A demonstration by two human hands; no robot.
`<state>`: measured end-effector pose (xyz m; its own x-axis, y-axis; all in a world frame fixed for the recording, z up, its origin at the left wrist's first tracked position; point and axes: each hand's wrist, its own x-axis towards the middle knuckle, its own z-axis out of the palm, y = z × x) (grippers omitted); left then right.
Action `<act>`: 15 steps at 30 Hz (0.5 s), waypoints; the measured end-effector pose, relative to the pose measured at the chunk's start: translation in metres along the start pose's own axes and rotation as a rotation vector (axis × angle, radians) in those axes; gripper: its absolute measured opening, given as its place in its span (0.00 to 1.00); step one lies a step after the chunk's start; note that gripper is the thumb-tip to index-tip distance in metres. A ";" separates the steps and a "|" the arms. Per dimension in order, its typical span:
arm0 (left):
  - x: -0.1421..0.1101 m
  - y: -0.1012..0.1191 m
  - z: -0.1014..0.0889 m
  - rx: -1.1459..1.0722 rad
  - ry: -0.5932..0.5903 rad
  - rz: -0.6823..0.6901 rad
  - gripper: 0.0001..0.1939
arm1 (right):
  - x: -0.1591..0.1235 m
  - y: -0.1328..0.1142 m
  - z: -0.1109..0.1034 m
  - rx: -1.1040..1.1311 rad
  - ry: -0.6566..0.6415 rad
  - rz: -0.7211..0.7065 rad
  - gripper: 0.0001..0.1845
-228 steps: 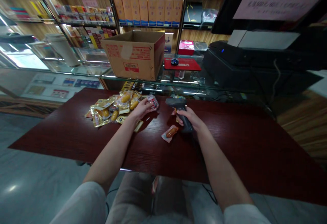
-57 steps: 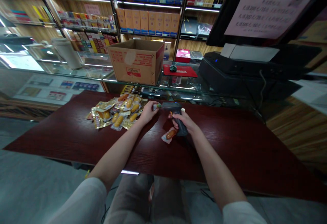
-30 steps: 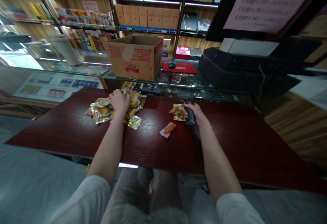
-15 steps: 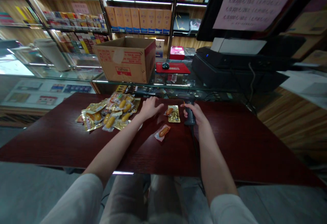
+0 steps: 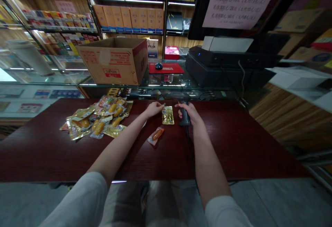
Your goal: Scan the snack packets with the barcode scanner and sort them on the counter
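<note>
My right hand (image 5: 191,113) is wrapped round the grip of a dark barcode scanner (image 5: 183,114) that points away from me over the dark red table (image 5: 246,144). My left hand (image 5: 153,109) pinches the top corner of a gold snack packet (image 5: 168,115) that lies flat just left of the scanner. A clear packet with an orange sausage (image 5: 156,135) lies nearer to me, between my forearms. A heap of several gold and clear snack packets (image 5: 100,120) covers the table to the left of my left arm.
An open cardboard box (image 5: 114,60) stands on the glass counter (image 5: 52,78) behind the table. A red mouse pad with a mouse (image 5: 163,68) and a black register (image 5: 228,66) sit to its right. Shelves of boxed goods (image 5: 127,16) fill the back.
My left hand left the heap and came right to the gold packet beside the scanner, now pinching its corner. The scanner hand stayed in place. The view drifted right.
</note>
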<state>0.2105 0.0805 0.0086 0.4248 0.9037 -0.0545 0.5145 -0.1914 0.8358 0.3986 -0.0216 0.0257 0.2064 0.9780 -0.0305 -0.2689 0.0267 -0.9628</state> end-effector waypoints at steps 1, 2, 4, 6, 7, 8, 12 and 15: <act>-0.001 -0.003 -0.004 -0.202 0.008 -0.042 0.07 | -0.001 0.000 0.003 -0.002 -0.027 0.010 0.16; -0.004 -0.006 -0.010 -0.412 0.009 -0.078 0.06 | -0.002 0.000 0.006 -0.010 -0.063 0.025 0.17; -0.010 -0.013 -0.025 -0.780 0.009 -0.112 0.03 | -0.006 0.000 0.015 -0.043 -0.149 0.074 0.17; -0.020 -0.022 -0.041 -0.983 0.026 -0.117 0.05 | -0.010 0.001 0.027 -0.081 -0.233 0.123 0.18; -0.024 -0.026 -0.049 -1.032 0.049 -0.115 0.06 | -0.013 0.002 0.034 -0.092 -0.268 0.135 0.18; -0.029 -0.031 -0.057 -1.060 0.077 -0.109 0.07 | -0.015 0.004 0.041 -0.096 -0.298 0.137 0.19; -0.044 -0.051 -0.076 -1.099 0.153 -0.052 0.09 | -0.022 0.012 0.064 -0.096 -0.369 0.137 0.19; -0.050 -0.062 -0.080 -1.062 0.113 -0.047 0.12 | -0.024 0.017 0.072 -0.093 -0.389 0.146 0.19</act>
<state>0.0979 0.0784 0.0033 0.3219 0.9421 -0.0940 -0.4067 0.2273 0.8848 0.3217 -0.0293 0.0289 -0.2030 0.9757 -0.0818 -0.1794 -0.1192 -0.9765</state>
